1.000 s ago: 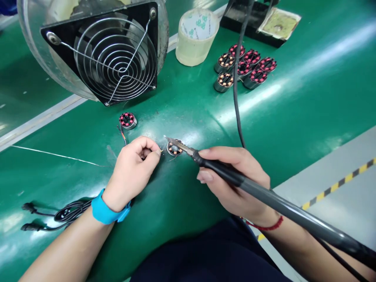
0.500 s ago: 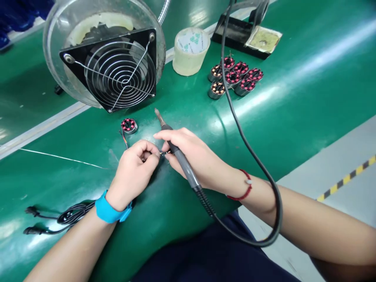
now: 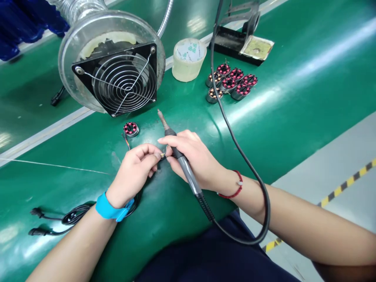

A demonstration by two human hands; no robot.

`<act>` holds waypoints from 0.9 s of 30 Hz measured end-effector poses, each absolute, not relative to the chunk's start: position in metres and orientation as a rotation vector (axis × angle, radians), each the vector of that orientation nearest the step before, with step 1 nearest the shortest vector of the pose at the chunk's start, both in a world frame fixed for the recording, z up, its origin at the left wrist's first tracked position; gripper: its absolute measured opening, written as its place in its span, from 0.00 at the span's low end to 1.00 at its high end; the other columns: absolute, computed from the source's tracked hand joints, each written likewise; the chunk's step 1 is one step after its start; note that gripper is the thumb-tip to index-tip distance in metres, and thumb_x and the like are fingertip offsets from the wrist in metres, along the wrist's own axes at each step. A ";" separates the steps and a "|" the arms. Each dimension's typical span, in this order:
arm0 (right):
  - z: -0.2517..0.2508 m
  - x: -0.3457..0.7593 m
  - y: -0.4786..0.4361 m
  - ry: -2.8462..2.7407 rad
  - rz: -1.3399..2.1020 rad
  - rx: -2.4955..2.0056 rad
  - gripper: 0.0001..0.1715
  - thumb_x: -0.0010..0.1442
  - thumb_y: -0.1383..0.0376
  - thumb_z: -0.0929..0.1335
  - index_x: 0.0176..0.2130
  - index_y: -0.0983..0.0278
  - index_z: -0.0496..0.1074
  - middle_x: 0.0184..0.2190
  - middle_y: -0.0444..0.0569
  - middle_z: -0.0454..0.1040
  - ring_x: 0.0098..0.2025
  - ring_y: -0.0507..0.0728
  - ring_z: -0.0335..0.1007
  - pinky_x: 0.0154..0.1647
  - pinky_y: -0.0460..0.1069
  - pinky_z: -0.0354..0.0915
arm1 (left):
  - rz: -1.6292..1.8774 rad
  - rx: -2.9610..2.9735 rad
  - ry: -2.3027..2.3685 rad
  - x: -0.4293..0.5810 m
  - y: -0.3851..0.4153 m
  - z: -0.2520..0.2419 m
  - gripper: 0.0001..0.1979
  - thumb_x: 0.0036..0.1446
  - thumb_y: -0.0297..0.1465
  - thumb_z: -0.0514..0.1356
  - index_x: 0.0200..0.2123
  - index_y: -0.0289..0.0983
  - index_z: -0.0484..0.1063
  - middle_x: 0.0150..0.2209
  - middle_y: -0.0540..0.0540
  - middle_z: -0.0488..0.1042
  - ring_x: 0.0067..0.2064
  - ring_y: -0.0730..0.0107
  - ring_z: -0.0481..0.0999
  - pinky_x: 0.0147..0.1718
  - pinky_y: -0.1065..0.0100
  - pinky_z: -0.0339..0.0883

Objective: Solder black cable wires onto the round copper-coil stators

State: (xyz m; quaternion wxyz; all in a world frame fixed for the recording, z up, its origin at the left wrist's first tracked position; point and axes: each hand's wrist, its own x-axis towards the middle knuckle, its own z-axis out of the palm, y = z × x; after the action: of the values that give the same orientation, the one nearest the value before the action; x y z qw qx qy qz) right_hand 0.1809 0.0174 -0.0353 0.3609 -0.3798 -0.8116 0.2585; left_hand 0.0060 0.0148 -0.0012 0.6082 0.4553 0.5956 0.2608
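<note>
My left hand (image 3: 138, 168), with a blue band at the wrist, pinches thin wire ends (image 3: 162, 155) between thumb and forefinger. Close on its right, my right hand (image 3: 194, 156) holds a soldering iron (image 3: 188, 174), whose bare tip points up and away from the wires. The right fingertips are at the wires too; what exactly they pinch is too small to tell. Just beyond my left hand a small motor stator (image 3: 131, 129) with pink windings lies on the green table (image 3: 264, 145), its coloured leads running toward that hand.
A fan with a wire guard (image 3: 128, 90) stands behind the hands. Tape roll (image 3: 188, 60), several stators (image 3: 228, 84) and an iron stand with sponge (image 3: 257, 48) are at the back. Black cables (image 3: 75, 215) lie left; the iron's cord (image 3: 235, 137) loops over my right forearm. Solder wire (image 3: 55, 164) extends left.
The view has shifted slightly. My left fingers have opened out a little, and coloured wire ends now show at their tips. The iron remains in my right hand.
</note>
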 end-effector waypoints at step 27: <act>-0.032 0.186 0.019 -1.993 0.870 -0.927 0.25 0.59 0.73 0.63 0.55 0.58 0.59 0.36 0.43 0.74 0.43 0.56 0.68 0.51 0.55 0.61 | 0.665 1.983 1.395 0.006 0.006 -0.001 0.07 0.56 0.22 0.55 0.29 0.38 0.69 0.35 0.48 0.73 0.38 0.69 0.72 0.40 0.68 0.66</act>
State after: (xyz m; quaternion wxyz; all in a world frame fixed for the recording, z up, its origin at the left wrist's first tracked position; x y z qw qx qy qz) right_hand 0.1858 0.0188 -0.0316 0.3791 -0.3630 -0.7800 0.3407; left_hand 0.0056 0.0064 -0.0007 0.3087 0.7501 0.5280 0.2515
